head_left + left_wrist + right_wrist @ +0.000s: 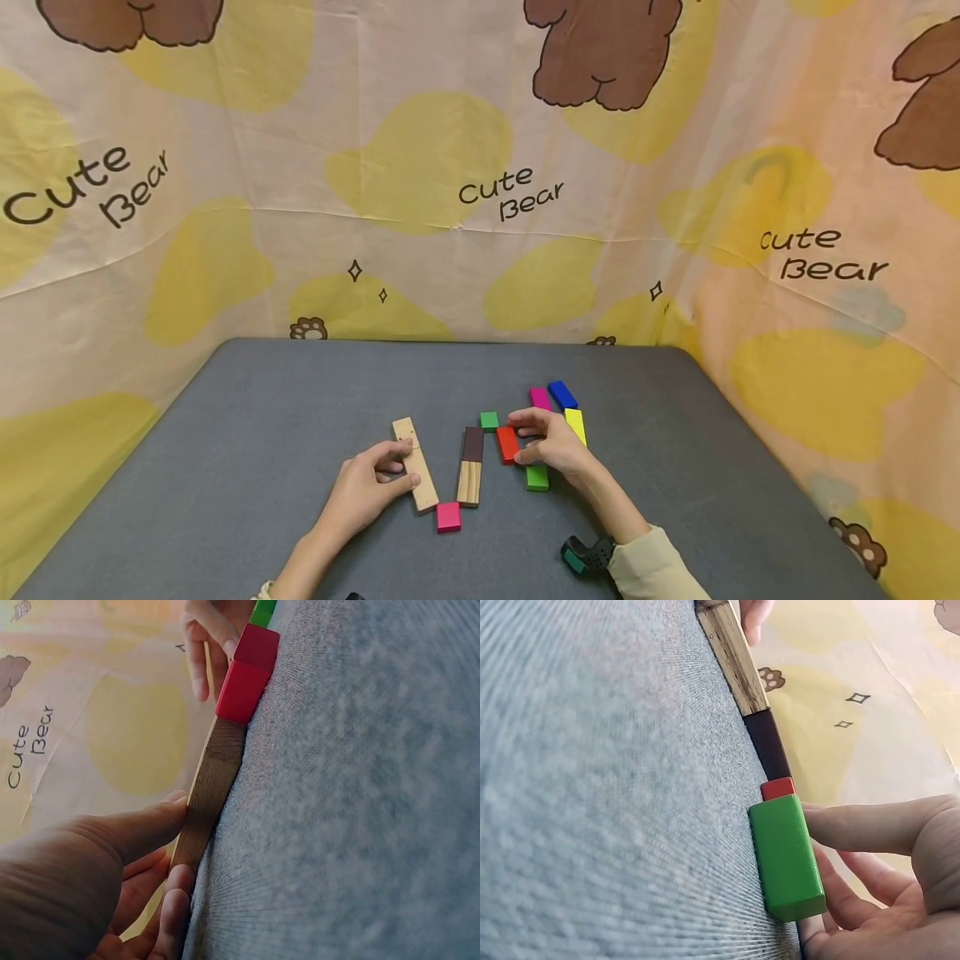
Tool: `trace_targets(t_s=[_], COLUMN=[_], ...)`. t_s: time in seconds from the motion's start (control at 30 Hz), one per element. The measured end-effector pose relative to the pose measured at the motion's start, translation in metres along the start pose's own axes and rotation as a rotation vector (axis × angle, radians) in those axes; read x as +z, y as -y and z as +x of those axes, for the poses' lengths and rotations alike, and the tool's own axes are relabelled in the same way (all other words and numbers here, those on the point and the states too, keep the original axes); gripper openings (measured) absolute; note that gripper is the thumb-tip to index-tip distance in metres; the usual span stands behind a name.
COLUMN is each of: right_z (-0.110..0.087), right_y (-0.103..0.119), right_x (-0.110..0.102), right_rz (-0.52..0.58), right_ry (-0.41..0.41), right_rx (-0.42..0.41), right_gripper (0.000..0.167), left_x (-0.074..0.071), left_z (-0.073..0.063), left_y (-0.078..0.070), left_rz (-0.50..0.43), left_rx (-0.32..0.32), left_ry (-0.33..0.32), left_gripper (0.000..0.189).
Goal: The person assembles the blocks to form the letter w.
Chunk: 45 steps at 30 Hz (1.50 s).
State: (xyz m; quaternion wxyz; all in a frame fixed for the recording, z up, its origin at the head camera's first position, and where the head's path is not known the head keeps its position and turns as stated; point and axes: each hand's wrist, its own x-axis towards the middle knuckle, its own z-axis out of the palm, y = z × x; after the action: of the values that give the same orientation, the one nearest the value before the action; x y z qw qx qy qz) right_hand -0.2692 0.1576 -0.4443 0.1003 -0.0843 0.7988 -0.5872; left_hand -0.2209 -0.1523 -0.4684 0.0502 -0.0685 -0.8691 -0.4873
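My left hand (367,483) holds a slanting light wooden block (422,483), thumb on its side and fingertips at its far end; another light piece (404,430) continues its line. A pink block (448,517) sits at the lower end. Beside it, a striped wooden block (468,485) meets a dark brown block (473,444). With thumb and forefinger, my right hand (553,442) holds a red block (507,446) near a small green block (489,421). Under that hand lies a bright green block (537,477), which in the right wrist view partly hides the red block (778,787).
Beyond the right hand lie a magenta block (539,397), a blue block (562,394) and a yellow block (575,425). Everything rests on a grey cloth-covered table (315,392). A patterned curtain (420,283) rises behind its far edge. A dark wrist device (588,555) is on the right forearm.
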Motion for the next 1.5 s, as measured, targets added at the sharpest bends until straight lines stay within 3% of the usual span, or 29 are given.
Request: trace_targets(t_s=[0.23, 0.57, 0.9, 1.13, 1.27, 1.5], right_z=[-0.013, 0.003, -0.015, -0.002, -0.004, 0.002], right_y=[0.019, -0.008, 0.02, 0.0, 0.004, -0.009], right_x=[0.001, -0.003, 0.0, 0.0, 0.001, -0.001], right_rz=[0.006, -0.003, 0.017, 0.012, 0.015, 0.027], right_ry=[0.014, -0.01, 0.003, -0.013, -0.018, -0.037], right_rx=[0.003, 0.021, 0.012, 0.037, 0.05, 0.048], right_gripper=[0.052, 0.056, 0.052, 0.049, 0.046, 0.044], left_x=[0.001, 0.001, 0.002, 0.001, 0.001, 0.001], left_z=[0.0, 0.0, 0.0, -0.001, -0.001, -0.001], left_y=[0.0, -0.001, -0.001, 0.002, 0.001, 0.003], left_rz=[0.004, -0.001, -0.003, -0.005, -0.006, -0.016], left_rx=[0.003, 0.005, 0.006, 0.009, 0.007, 0.016], left_ry=[0.001, -0.002, -0.003, 0.0, 0.002, 0.004], left_gripper=[0.042, 0.042, 0.043, 0.042, 0.042, 0.042])
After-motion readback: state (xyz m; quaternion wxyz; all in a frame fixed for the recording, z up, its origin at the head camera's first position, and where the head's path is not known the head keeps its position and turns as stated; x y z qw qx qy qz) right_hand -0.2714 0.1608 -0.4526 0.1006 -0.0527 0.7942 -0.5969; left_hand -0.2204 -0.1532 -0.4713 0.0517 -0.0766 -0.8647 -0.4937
